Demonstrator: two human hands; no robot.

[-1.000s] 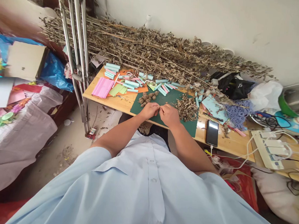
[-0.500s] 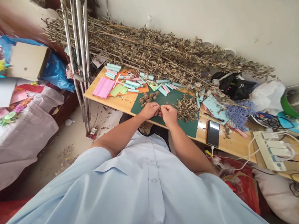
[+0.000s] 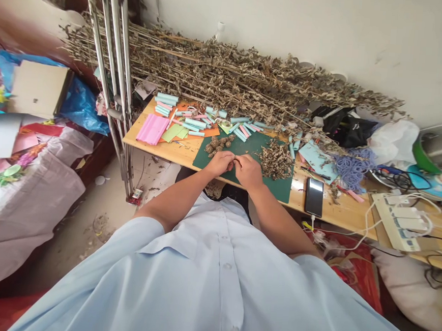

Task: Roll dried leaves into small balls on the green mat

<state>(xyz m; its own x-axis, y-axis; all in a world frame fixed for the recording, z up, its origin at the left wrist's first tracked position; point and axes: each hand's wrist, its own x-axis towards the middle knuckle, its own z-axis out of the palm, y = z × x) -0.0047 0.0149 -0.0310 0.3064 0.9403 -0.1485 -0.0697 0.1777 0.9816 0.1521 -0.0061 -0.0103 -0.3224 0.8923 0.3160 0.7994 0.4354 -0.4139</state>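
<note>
Over the front edge of a dark green mat [image 3: 251, 143], my left hand [image 3: 221, 163] and my right hand [image 3: 247, 169] meet with fingers closed and fingertips together. Whatever they pinch is too small and hidden to name. Just beyond my left hand lies a cluster of brown balls [image 3: 218, 144] of what looks like dried leaf. A loose heap of dried leaves [image 3: 277, 159] sits on the mat to the right of my right hand.
Rolled papers [image 3: 195, 124] and pink sheets [image 3: 152, 129] lie left and behind. Long dried stalks [image 3: 213, 73] span the back. Metal crutches [image 3: 115, 75] stand at left. A phone [image 3: 314, 197], purple cord [image 3: 354, 168] and power strip [image 3: 396, 222] are at right.
My right hand has turned slightly, its fingers now curled more tightly against the left fingertips. The pile and the balls look the same.
</note>
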